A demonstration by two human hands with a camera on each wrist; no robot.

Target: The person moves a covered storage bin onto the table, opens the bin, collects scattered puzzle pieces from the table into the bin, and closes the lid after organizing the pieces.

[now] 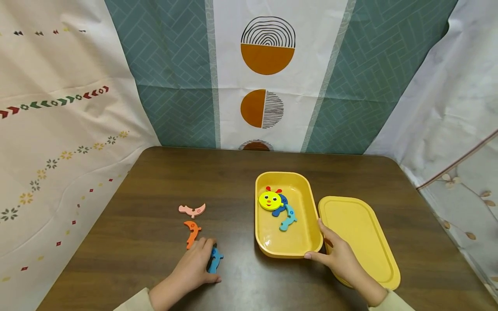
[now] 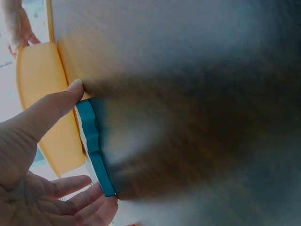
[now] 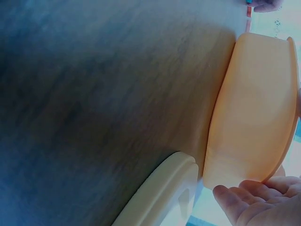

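Observation:
My left hand (image 1: 191, 265) spans a blue curved toy piece (image 1: 215, 260) on the table, fingertips at its far end and thumb close to its near end. The left wrist view shows its scalloped teal edge (image 2: 94, 141) between thumb and fingers; a firm grip is not plain. My right hand (image 1: 342, 259) holds the near right corner of a yellow box (image 1: 289, 254). In the box lie a yellow smiling caterpillar head (image 1: 269, 201), a dark blue piece (image 1: 281, 206) and a light blue curved piece (image 1: 288, 218). Beyond my left hand lie an orange piece (image 1: 192, 233) and a pink piece (image 1: 192, 210).
A yellow lid (image 1: 358, 233) lies on the brown table (image 1: 218, 172), right of the box and partly under my right forearm. Patterned cloths (image 1: 175, 86) hang behind the table and at both sides.

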